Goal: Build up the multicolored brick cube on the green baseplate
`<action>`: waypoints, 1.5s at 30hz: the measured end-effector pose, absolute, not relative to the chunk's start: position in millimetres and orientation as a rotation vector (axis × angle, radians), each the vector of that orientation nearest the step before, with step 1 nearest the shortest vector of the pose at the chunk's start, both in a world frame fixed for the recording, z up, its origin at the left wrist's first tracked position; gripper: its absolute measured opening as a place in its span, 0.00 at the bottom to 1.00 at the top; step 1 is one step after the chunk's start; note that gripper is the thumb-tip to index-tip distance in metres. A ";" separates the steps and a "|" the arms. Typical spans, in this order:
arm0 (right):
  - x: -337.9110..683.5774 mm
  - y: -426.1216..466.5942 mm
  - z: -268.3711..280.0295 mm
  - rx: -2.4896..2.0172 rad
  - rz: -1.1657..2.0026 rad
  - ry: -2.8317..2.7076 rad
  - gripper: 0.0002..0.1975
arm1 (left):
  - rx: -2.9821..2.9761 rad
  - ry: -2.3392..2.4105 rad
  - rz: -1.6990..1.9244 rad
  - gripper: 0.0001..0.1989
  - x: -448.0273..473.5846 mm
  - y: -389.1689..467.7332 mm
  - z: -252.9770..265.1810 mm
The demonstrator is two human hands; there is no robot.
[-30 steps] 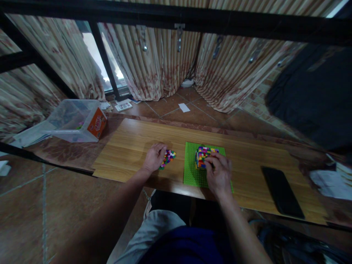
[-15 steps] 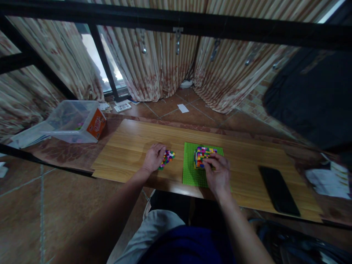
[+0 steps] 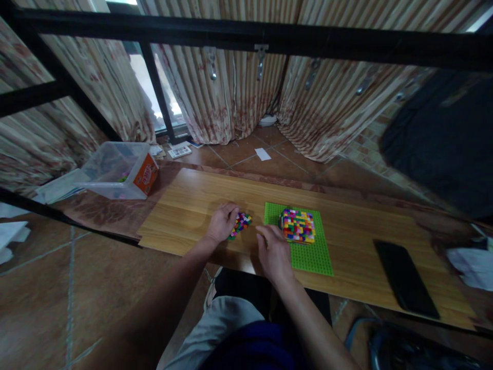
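A pile of small multicoloured toy bricks (image 3: pixel 242 221) lies on the wooden board. My left hand (image 3: pixel 222 223) rests at its left side, fingers bent and close together. Whatever that hand may hold is hidden. To the right sits a green studded baseplate (image 3: pixel 316 262), bearing a block built of many coloured bricks (image 3: pixel 298 226) with rounded corners. My right hand (image 3: pixel 274 249) hovers over the baseplate's left edge, between the built block and the loose pile. Its thumb and forefinger point left and are slightly apart, with nothing visible between them.
A black phone-like slab (image 3: pixel 405 277) lies at the board's (image 3: pixel 354 236) right end. On the left stands a clear plastic box (image 3: pixel 111 169) with an orange label and some bricks inside. A black metal bar (image 3: pixel 231 32) crosses in front of striped curtains (image 3: pixel 246 92).
My right hand has left the built block and moved left toward the loose pile, its fingers parting. My left hand stays by the pile. The whole view has shifted slightly.
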State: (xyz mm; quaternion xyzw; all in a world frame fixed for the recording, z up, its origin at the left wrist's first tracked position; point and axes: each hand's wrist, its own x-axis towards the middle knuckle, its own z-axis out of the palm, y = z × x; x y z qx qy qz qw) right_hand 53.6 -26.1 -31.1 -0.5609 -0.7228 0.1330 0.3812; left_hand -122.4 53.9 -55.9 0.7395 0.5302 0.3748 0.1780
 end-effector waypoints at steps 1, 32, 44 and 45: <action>47.0 -21.4 -34.1 -1.466 0.353 -1.857 0.15 | 2.092 1.499 1.059 0.16 -122.5 53.7 -55.8; 59.0 -28.9 -23.9 -1.369 0.456 -1.808 0.13 | 2.022 1.533 1.060 0.20 -125.1 51.2 -53.0; 121.4 -29.2 -27.0 -1.511 0.119 -1.612 0.10 | 2.039 1.534 1.051 0.20 -124.1 51.2 -51.3; 122.9 -26.6 -29.9 -1.527 0.093 -1.600 0.10 | 2.040 1.536 1.054 0.21 -124.0 51.1 -50.8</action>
